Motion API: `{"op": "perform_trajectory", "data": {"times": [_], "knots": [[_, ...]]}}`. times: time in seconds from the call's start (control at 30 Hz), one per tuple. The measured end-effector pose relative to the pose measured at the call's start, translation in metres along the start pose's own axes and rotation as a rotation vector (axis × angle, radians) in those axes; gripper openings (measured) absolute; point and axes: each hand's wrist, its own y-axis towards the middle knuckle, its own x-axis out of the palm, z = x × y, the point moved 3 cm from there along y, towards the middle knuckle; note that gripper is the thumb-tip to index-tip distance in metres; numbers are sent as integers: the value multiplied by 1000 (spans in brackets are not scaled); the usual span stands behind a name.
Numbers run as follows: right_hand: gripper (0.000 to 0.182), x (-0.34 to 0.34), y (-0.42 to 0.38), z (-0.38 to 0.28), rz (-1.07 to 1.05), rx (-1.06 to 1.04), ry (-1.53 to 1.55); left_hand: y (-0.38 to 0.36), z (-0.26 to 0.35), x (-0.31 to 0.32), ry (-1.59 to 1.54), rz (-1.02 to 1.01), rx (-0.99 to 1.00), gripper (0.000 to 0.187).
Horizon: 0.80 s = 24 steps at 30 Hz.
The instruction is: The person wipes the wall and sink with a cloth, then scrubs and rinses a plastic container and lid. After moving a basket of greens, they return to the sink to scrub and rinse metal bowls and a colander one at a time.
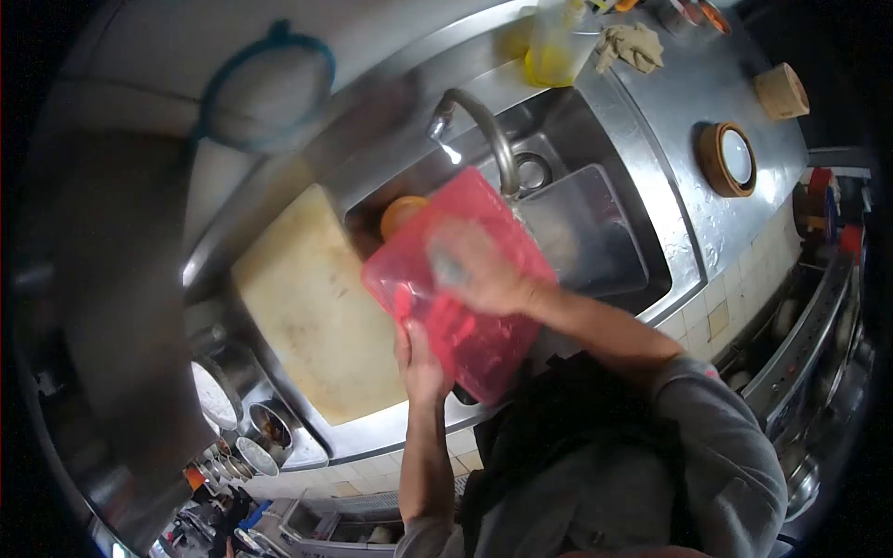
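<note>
A red, see-through plastic tray (493, 349) is held tilted over the sink (665, 270). My left hand (425, 367) grips its lower left edge, fingers closed around the rim. Against the tray's wet surface presses my right hand (484, 274), smeared by motion, with a greyish scrubbing pad (448, 268) under its fingers. Behind the tray a bent metal faucet (493, 139) reaches over the sink. An orange round item (402, 216) shows partly past the tray's upper left edge. A clear plastic container (595, 232) lies in the sink's right part.
Left of the sink lies a worn cutting board (321, 316). A bottle of yellow liquid (555, 51) and a crumpled cloth (633, 46) stand at the back. On the right counter is a brown-rimmed bowl (726, 160). Metal pots (219, 395) sit at lower left.
</note>
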Motion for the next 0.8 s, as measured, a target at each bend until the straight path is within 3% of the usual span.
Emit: {"op": "perform_trajectory", "data": {"times": [0.03,0.07,0.1,0.17,0.23,0.27,0.3,0.37,0.4,0.47,0.57,0.63,0.7,0.73,0.8], "knots": [[67,-10,12,29,39,170,153,-3,3,-1,0,8,9,53],[73,-24,22,48,152,242,259,-7,3,0,54,-59,10,53],[73,-12,16,40,137,246,264,-13,2,-1,107,-116,6,53],[72,17,2,4,95,-2,-85,-3,-12,-15,172,-31,13,52],[73,10,4,-43,-19,-210,-116,12,-21,-18,316,122,9,50],[72,3,8,-27,-23,-217,-139,2,-16,-10,67,84,72,46],[72,-1,12,-2,-36,-224,-148,-14,-1,-6,75,96,64,46],[68,-17,20,60,162,156,59,-29,17,7,82,-51,14,47],[68,-26,7,63,152,163,65,-31,22,7,-12,-20,21,51],[72,-48,-9,61,-1,62,-91,-21,21,7,-69,69,92,57],[71,-21,-80,67,-38,32,-124,1,14,6,-131,157,171,65],[74,-6,-110,35,-178,-46,-113,12,4,16,-171,178,185,66],[73,-7,-92,-18,-408,-187,-210,13,-20,20,-198,140,119,64],[73,-6,-77,-29,-399,-182,-210,10,-31,20,-85,133,90,62],[74,-15,-46,-38,-376,-409,-241,2,-49,2,-27,169,37,57]]}}
